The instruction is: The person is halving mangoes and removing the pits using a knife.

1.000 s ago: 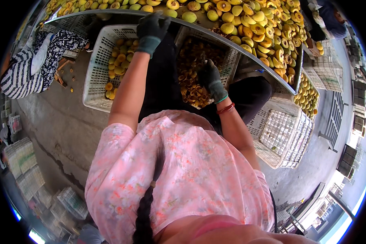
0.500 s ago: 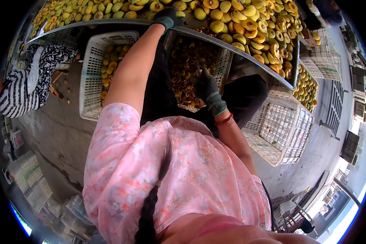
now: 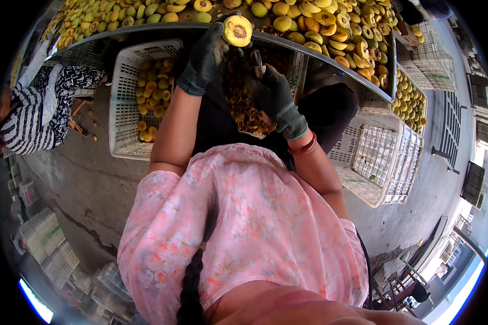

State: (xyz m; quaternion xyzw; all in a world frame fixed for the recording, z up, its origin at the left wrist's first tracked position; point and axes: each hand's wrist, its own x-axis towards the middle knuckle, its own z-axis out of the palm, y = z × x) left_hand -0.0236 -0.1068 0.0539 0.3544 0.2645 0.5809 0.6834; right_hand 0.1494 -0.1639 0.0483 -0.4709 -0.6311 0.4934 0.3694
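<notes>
My left hand (image 3: 205, 60), in a dark green knit glove, is closed round a peach-like yellow fruit half (image 3: 237, 31). The cut face points up, with a brown hollow at its centre. Close by, to the right and a little lower, my gloved right hand (image 3: 270, 92) grips a small metal tool (image 3: 258, 58) that looks like a short knife with a narrow, perhaps looped blade. The tool and the fruit are apart. Both hands are just on my side of the table's metal rim (image 3: 162, 25), over a crate (image 3: 296, 78) of brown scraps and cut pieces.
Heaps of yellow-green fruit (image 3: 336, 32), many cut, cover the table. Left of my legs stands a white crate (image 3: 118, 116) partly filled with fruit. At my right is a white plastic crate (image 3: 387, 162), beside a crate of fruit (image 3: 409, 105). A person in stripes (image 3: 30, 122) sits at far left.
My left hand has come back from the fruit heap toward me, now with the fruit half in it. My right hand has risen toward it with the metal tool.
</notes>
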